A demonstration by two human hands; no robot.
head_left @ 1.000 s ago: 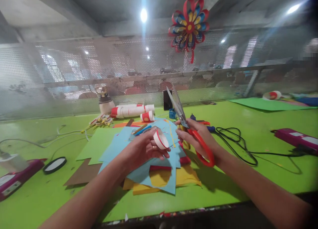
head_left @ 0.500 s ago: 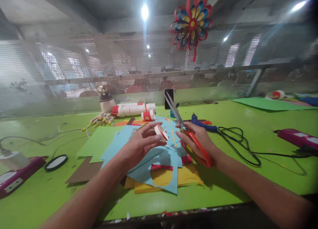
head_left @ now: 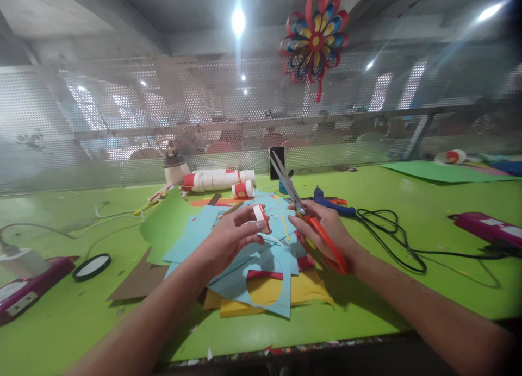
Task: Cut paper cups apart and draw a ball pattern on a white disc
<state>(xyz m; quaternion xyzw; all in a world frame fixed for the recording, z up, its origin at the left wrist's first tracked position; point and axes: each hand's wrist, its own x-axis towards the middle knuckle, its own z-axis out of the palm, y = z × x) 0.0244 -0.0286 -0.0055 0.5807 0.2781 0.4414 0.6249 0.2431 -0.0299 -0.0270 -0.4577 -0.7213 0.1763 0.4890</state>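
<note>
Between its thumb and fingers my left hand grips a short cut piece of paper cup, white with a red edge. My right hand is closed around scissors with orange handles; their blades point up and away, slightly apart. The blades do not touch the cup piece. Below both hands lie overlapping light blue paper sheets, one with a round hole, over yellow paper. A light green sheet is curled up left of my left hand.
Behind the papers lie a red-and-white paper cup and stacked cups. A blue glue gun with a black cord is at right. Purple power strips sit at both sides. A round black-rimmed disc and brown paper are at left.
The cup piece has turned in my left hand, showing more of its side. The light green sheet's left side has lifted and curled. My right hand and the scissors are nearly still.
</note>
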